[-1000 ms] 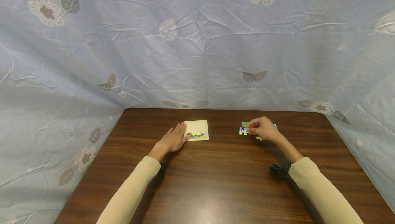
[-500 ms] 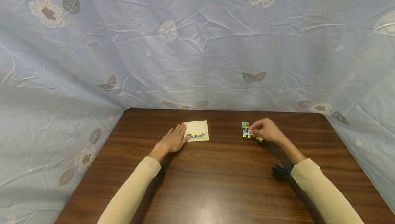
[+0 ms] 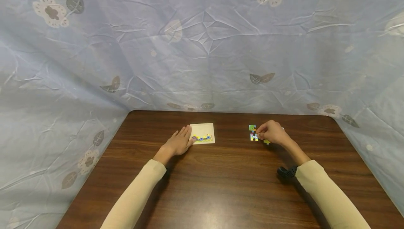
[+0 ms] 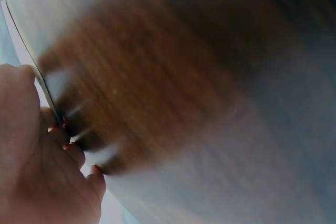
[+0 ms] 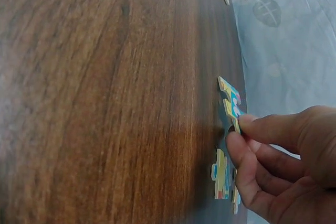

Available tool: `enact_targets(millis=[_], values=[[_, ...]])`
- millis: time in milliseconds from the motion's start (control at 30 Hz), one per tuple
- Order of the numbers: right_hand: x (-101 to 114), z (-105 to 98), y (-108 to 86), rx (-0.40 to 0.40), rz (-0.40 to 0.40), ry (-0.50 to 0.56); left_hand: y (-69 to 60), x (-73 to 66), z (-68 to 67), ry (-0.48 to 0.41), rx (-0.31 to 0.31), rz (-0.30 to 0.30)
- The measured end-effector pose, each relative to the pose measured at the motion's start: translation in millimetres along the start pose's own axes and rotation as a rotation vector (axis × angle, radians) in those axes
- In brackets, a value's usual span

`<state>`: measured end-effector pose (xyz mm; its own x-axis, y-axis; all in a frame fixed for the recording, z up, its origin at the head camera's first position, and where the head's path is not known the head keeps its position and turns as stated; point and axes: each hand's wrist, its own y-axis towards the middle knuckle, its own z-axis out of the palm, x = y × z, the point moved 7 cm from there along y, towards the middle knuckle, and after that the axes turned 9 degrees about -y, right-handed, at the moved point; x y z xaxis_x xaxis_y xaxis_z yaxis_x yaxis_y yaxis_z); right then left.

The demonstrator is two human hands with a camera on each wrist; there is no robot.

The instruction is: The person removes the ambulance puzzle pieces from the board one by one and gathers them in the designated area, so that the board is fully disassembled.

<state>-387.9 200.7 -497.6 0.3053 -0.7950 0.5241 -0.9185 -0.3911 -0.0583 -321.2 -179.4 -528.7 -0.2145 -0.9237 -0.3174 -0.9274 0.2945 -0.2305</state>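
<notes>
Desk (image 3: 214, 173): right hand (image 3: 273, 133) pinched puzzle piece (image 3: 254, 137), shifted farther from white board (image 3: 202, 129) versus a second earlier; left hand (image 3: 178, 142) stayed flat at board's edge.

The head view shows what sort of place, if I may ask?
Probably a screened-off tabletop workspace: pale blue floral fabric-like sheeting hangs behind and beside a dark brown wood-grain table, which bears a square cream board and small multicoloured jigsaw pieces.
</notes>
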Motion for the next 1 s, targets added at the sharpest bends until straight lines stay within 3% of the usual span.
enact_targets(millis=[367, 700, 867, 1000], values=[[9.4, 2.8, 4.5, 0.001, 0.01, -0.068, -0.8, -1.5, -0.2, -0.005, -0.002, -0.007], [13.2, 1.6, 5.2, -0.014, -0.058, -0.113, -1.2, -3.4, 0.0, -0.003, 0.006, -0.006], [33.1, -3.6, 8.0, -0.05, -0.118, -0.153, -0.9, -7.2, -4.4, -0.007, 0.023, -0.002], [64.8, -3.8, 13.4, -0.041, -0.169, -0.152, -4.7, -12.1, -9.0, -0.1, 0.04, 0.0]])
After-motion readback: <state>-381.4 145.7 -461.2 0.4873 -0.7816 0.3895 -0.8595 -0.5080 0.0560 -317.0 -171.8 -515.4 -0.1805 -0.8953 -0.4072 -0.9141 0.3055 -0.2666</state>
